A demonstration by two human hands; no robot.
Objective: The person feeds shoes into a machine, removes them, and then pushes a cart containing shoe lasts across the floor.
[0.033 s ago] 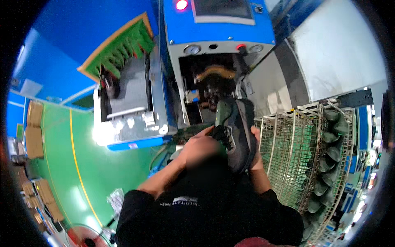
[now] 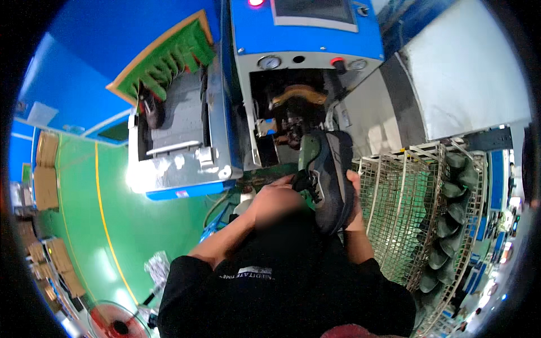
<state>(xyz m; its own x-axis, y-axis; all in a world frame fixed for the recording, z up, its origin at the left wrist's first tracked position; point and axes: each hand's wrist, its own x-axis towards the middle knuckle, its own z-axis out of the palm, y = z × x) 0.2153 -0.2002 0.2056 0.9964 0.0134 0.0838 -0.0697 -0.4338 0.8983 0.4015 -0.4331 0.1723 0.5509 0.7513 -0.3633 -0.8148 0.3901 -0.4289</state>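
A dark grey sneaker (image 2: 333,186) with black laces is held in front of my chest, toe toward me. A green shoe last (image 2: 309,153) shows at its opening. My right hand (image 2: 355,197) wraps round the shoe's right side, thumb along the edge. On the lace side, my left hand (image 2: 275,198) is closed against the shoe; part of it is blurred and some fingers are hidden. Just beyond the shoe's heel end is the dark opening of a blue and grey machine (image 2: 309,42), with a curved tan pad (image 2: 298,94) inside.
Left of the machine stands a metal conveyor unit (image 2: 189,169) with a green fringed curtain (image 2: 174,59) and a dark shoe (image 2: 152,110) on it. A wire rack (image 2: 389,214) holding several grey lasts (image 2: 448,225) is close on my right. A floor fan (image 2: 115,321) stands lower left.
The view has shifted slightly, so the machine sits a little higher and further right. The sneaker and my right hand appear slightly further right; both hands keep their hold.
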